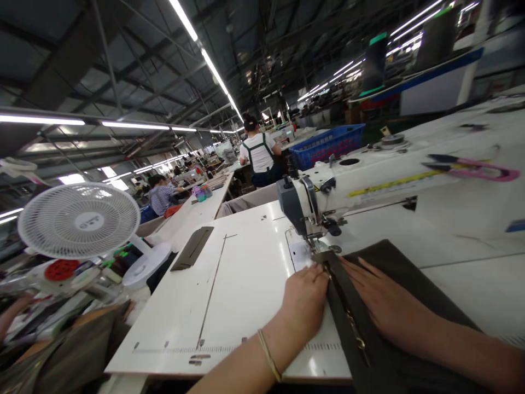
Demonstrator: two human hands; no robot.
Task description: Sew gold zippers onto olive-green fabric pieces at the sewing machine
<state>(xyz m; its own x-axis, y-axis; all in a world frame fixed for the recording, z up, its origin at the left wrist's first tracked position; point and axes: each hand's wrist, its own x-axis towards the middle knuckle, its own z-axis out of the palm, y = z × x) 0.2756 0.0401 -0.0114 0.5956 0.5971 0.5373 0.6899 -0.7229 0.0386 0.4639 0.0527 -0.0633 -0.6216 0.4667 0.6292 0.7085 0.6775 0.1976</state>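
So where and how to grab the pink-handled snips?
I'd pinch across the pink handles, coming from above at their rounded end. The snips lie flat on the machine's white body, dark blades pointing towards the sewing head.

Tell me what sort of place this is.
Most likely a garment factory or sewing workshop. A sewing machine stands on the white table with dark cloth beside its needle end, two other people are at tables further off, and strip lights run beneath a large, bare-framed roof.
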